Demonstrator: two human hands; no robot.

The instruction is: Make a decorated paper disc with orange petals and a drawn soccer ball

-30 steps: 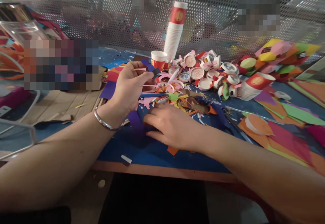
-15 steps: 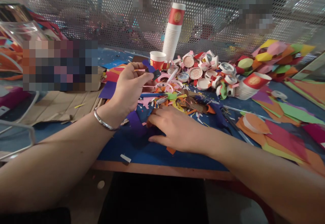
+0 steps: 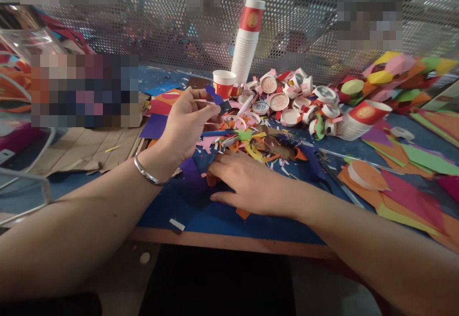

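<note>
My left hand, raised above the table, pinches a small purple paper strip. A small dark piece shows beside its fingertips; whether it is joined to the strip I cannot tell. My right hand is low over the blue tabletop, thumb apart from the curled fingers and nothing visible between them. Purple paper lies just left of its fingertips. Beyond the right hand, a heap of paper scraps spreads across the table. A white scrap rests near the front edge.
A tall stack of paper cups stands behind a single red-and-white cup. Cut cup bottoms are piled right of them. Another cup stack leans at right, near coloured paper sheets. Flattened cardboard lies left; perforated metal rises behind.
Both hands stay nearly where they were; the left still pinches the purple strip, which has tilted slightly. The view has shifted a little, moving the right-hand items outward.
</note>
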